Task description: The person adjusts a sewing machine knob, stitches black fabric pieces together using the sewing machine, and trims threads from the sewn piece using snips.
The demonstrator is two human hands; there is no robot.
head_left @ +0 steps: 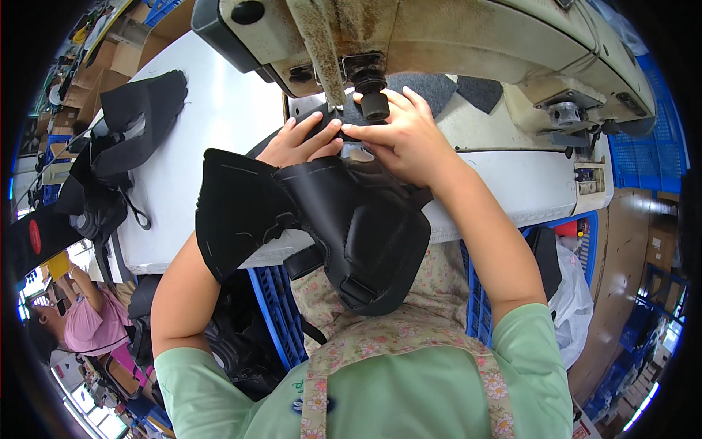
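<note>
A black padded piece [358, 227], shaped like a brace or guard, hangs over the near edge of the sewing table, with a moulded pad, a strap and a buckle at its lower end. Its upper edge runs in under the needle area of the sewing machine [461, 36]. My left hand [298, 144] grips that edge left of the needle, thumb and fingers close together. From the right, my right hand [409, 139] holds it, thumb toward the needle; a black knob [375, 104] partly covers the fingers. What lies beneath the fingers is hidden.
More black pieces with straps [139, 124] lie on the white table [190, 190] at left. Dark grey fabric [479, 93] rests behind the machine bed. Blue crates [278, 307] stand below the table edge, one with a plastic bag [574, 293]. Another person [99, 318] sits far left.
</note>
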